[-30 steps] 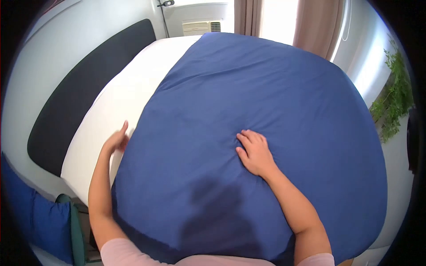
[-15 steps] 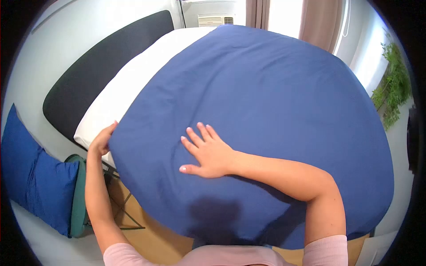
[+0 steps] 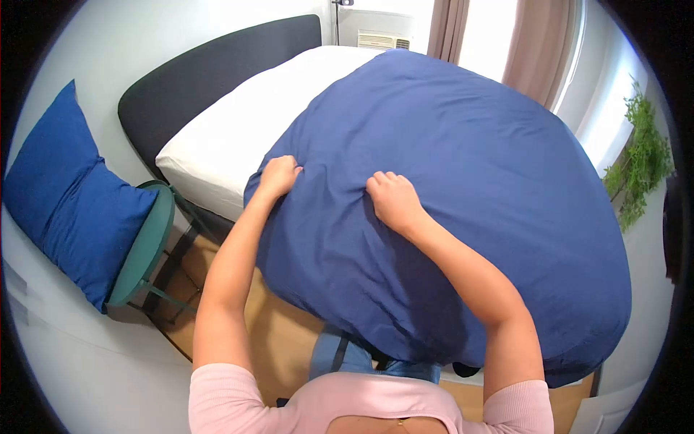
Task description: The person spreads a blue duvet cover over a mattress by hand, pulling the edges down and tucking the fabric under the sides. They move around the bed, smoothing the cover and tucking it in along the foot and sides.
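Observation:
A large blue duvet point(image 3: 463, 166) covers most of the bed and hangs over its near side. My left hand point(image 3: 280, 176) is closed on the duvet near its upper left edge. To the right of it, my right hand point(image 3: 394, 199) grips a bunch of the same fabric, with creases running out from the fingers. Beyond the duvet's edge, the white fitted sheet point(image 3: 238, 123) lies bare along the head of the bed.
A dark headboard point(image 3: 217, 69) stands against the wall. At the left, a blue pillow point(image 3: 72, 195) leans on a round green table point(image 3: 148, 242). Green foliage point(image 3: 640, 152) hangs on the right wall. Brown curtains point(image 3: 538, 54) and an air conditioner point(image 3: 383, 41) are at the back.
My left hand has moved from the duvet's corner edge onto its top. My right hand, flat before, has closed on the fabric. The duvet's near left part is more wrinkled, and the view has shifted.

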`<state>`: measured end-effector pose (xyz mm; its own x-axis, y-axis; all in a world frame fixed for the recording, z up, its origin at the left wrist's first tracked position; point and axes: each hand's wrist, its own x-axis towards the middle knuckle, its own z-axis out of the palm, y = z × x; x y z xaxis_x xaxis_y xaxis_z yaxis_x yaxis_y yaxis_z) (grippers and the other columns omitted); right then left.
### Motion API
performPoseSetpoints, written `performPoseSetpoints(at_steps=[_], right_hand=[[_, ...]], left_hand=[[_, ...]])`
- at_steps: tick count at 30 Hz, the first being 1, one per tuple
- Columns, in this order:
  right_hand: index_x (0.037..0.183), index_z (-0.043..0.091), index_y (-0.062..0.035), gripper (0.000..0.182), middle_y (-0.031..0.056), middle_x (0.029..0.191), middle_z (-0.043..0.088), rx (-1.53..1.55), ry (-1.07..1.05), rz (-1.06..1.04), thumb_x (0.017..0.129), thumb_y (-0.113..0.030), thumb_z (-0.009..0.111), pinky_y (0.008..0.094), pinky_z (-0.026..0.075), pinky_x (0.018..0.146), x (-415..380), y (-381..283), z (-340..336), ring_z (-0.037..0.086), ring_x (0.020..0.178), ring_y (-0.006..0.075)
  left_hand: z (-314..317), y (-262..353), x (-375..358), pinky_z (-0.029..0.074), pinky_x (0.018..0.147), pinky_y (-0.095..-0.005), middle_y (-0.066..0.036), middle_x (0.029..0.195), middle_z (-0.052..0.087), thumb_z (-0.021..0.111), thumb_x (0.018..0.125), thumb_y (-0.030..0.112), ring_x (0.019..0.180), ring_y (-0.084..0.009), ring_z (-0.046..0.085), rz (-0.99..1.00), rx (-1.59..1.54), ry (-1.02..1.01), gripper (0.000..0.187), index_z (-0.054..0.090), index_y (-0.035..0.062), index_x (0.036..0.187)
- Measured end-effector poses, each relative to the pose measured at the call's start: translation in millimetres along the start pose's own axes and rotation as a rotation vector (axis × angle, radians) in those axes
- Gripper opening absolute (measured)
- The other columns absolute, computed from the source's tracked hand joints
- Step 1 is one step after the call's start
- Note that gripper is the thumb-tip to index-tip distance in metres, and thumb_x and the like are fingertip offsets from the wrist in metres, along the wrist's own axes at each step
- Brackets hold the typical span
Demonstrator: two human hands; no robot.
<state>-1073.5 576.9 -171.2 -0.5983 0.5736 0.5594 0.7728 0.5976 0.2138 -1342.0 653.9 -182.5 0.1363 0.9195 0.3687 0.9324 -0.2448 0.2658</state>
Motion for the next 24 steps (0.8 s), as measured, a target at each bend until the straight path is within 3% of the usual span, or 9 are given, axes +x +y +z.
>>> performPoseSetpoints(at_steps=[2, 4, 6, 10, 13, 15, 18, 22, 24], right_hand=[[0.076, 0.054, -0.005, 0.006, 0.0084, 0.077, 0.055, 0.107, 0.136, 0.064, 0.076, -0.009, 0.058, 0.0359, 0.046, 0.064, 3, -3, -11, 0.058, 0.074, 0.0251], [0.076, 0.053, -0.0044, 0.008, 0.0096, 0.076, 0.055, 0.192, 0.2, 0.086, 0.08, -0.011, 0.056, 0.0369, 0.046, 0.064, 5, -7, -26, 0.057, 0.074, 0.0265], [0.076, 0.053, -0.0045, 0.01, 0.0093, 0.076, 0.055, 0.233, 0.234, 0.091, 0.081, -0.013, 0.055, 0.0376, 0.046, 0.065, 8, -11, -43, 0.057, 0.073, 0.0265], [0.079, 0.055, -0.0037, 0.019, 0.0115, 0.079, 0.056, 0.205, 0.072, 0.12, 0.079, -0.022, 0.06, 0.0392, 0.046, 0.067, 11, -23, -71, 0.057, 0.077, 0.029], [0.084, 0.058, -0.0032, 0.03, 0.0122, 0.088, 0.057, 0.148, -0.156, 0.212, 0.075, -0.031, 0.065, 0.0393, 0.045, 0.071, -24, -30, -68, 0.055, 0.086, 0.0293], [0.087, 0.06, -0.0038, 0.037, 0.0096, 0.093, 0.054, -0.01, -0.128, 0.101, 0.07, -0.035, 0.07, 0.038, 0.042, 0.074, -56, -34, -27, 0.051, 0.09, 0.0267], [0.076, 0.055, -0.0067, 0.013, 0.0058, 0.076, 0.049, -0.005, 0.071, -0.028, 0.07, -0.015, 0.063, 0.0337, 0.039, 0.065, -47, -36, -5, 0.05, 0.077, 0.0217], [0.073, 0.053, -0.0071, 0.005, 0.0064, 0.074, 0.049, 0.16, 0.267, 0.007, 0.071, -0.008, 0.057, 0.0328, 0.04, 0.064, -31, -37, -22, 0.051, 0.073, 0.0224], [0.073, 0.052, -0.007, 0.005, 0.0072, 0.074, 0.049, 0.184, 0.402, 0.056, 0.072, -0.009, 0.057, 0.0337, 0.04, 0.065, -15, -37, -56, 0.051, 0.072, 0.0235]], left_hand=[[6, 0, -3, 0.044, 0.076, -0.0496, -0.028, 0.087, 0.06, 0.055, 0.085, 0.032, 0.086, -0.0438, 0.057, 0.013, -0.07, 0.079, 0.037, 0.058, -0.0032, 0.097], [-9, -9, 12, 0.044, 0.083, -0.0442, -0.029, 0.097, 0.059, 0.048, 0.089, 0.027, 0.092, -0.0393, 0.059, -0.226, -0.345, 0.202, 0.04, 0.05, -0.0085, 0.106], [-55, 6, 12, 0.044, 0.084, -0.0366, -0.018, 0.105, 0.058, 0.044, 0.093, 0.028, 0.091, -0.0242, 0.057, -0.398, -0.913, 0.119, 0.038, 0.052, -0.0059, 0.109], [-107, 19, 18, 0.05, 0.079, -0.0384, -0.021, 0.103, 0.06, 0.047, 0.092, 0.031, 0.086, -0.0261, 0.061, -0.283, -1.336, -0.121, 0.045, 0.05, -0.0079, 0.115], [-80, 10, -22, 0.05, 0.083, -0.0376, -0.02, 0.108, 0.06, 0.045, 0.093, 0.035, 0.092, -0.0255, 0.061, -0.514, -1.768, -0.374, 0.048, 0.051, -0.0046, 0.119], [-60, 36, -62, 0.047, 0.089, -0.0338, -0.012, 0.114, 0.06, 0.044, 0.092, 0.036, 0.097, -0.0203, 0.06, -0.7, -1.474, -0.287, 0.046, 0.054, 0.0, 0.119], [-30, 13, -74, 0.045, 0.091, -0.0371, -0.013, 0.11, 0.06, 0.048, 0.091, 0.029, 0.101, -0.0215, 0.058, -0.503, -1.672, -0.459, 0.04, 0.052, -0.0002, 0.119], [-74, 16, -64, 0.046, 0.09, -0.0371, -0.017, 0.113, 0.057, 0.053, 0.089, 0.03, 0.101, -0.0251, 0.057, -0.442, -1.486, -0.014, 0.044, 0.049, -0.0031, 0.118], [-112, 10, -53, 0.049, 0.086, -0.0365, -0.017, 0.109, 0.058, 0.053, 0.089, 0.03, 0.093, -0.0253, 0.06, -0.419, -1.544, -0.075, 0.041, 0.05, -0.0021, 0.114]])
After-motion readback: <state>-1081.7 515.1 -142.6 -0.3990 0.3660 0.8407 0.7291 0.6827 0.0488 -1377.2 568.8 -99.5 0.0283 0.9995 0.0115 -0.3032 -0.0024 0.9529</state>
